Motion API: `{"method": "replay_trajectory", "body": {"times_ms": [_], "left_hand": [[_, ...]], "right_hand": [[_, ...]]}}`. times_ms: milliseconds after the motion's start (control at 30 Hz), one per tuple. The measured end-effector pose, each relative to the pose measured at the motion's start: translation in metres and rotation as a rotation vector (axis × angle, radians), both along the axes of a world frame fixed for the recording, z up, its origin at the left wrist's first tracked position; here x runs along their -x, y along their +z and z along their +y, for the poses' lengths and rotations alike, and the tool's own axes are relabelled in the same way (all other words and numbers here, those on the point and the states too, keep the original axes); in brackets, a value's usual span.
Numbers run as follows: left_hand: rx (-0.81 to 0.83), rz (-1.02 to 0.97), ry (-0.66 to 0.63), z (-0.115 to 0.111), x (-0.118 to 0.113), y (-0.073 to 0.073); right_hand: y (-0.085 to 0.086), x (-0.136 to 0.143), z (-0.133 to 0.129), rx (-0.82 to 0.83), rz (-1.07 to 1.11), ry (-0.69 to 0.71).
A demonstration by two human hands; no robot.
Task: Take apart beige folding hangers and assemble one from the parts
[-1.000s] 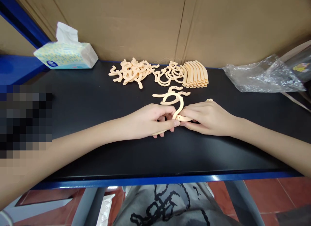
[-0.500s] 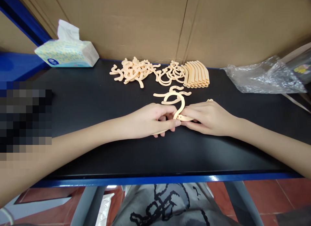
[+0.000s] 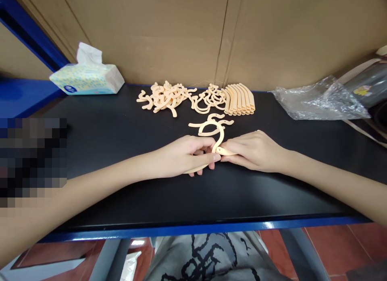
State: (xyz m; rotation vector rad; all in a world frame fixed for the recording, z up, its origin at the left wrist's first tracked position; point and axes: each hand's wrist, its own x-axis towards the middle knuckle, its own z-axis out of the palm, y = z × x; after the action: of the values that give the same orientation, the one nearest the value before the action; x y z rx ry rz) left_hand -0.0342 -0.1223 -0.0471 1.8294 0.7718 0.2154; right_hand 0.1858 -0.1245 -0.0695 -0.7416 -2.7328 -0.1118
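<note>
Between my hands is a cream plastic hanger hook [image 3: 222,132], its curve rising above my fingertips. My left hand [image 3: 193,154] pinches the base of the hook between thumb and fingers. A slim cream hanger arm [image 3: 198,168] shows under that thumb, slanting down to the left. My right hand [image 3: 256,152] grips a second hanger arm [image 3: 226,152], whose holed end meets the base of the hook. Whether the pieces are joined is hidden by the fingers. Just behind the hook lie a few loose cream pieces [image 3: 196,125] on the black tabletop.
Toward the back of the table [image 3: 127,200] sit a jumbled heap of cream pieces [image 3: 169,95], several hooks [image 3: 202,107] and a stacked row of hollow curved pieces [image 3: 242,99]. A tissue pack [image 3: 90,79] stands back left; a crumpled clear bag [image 3: 317,99] lies back right.
The camera view has shifted slightly. The hanger arm in my right hand has swung so its holed end shows more clearly against the hook; both hands keep their grips.
</note>
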Motion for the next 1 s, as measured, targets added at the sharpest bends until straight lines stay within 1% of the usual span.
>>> {"method": "replay_trajectory", "body": {"times_ms": [200, 500, 833, 1000], "left_hand": [[0.056, 0.0, 0.018, 0.0009, 0.0, 0.0018], [0.092, 0.002, 0.02, 0.0018, 0.0006, 0.002], [0.076, -0.013, 0.017, 0.0024, 0.0013, 0.0004], [0.066, -0.041, 0.027, 0.0036, 0.0016, -0.0009]], "right_hand": [[0.0009, 0.0003, -0.0012, -0.043, 0.031, 0.034], [0.0021, 0.0015, -0.001, -0.019, -0.024, 0.023], [0.001, 0.0017, -0.0026, -0.096, -0.075, 0.01], [0.0013, 0.0033, -0.0061, -0.089, -0.049, -0.008]]}}
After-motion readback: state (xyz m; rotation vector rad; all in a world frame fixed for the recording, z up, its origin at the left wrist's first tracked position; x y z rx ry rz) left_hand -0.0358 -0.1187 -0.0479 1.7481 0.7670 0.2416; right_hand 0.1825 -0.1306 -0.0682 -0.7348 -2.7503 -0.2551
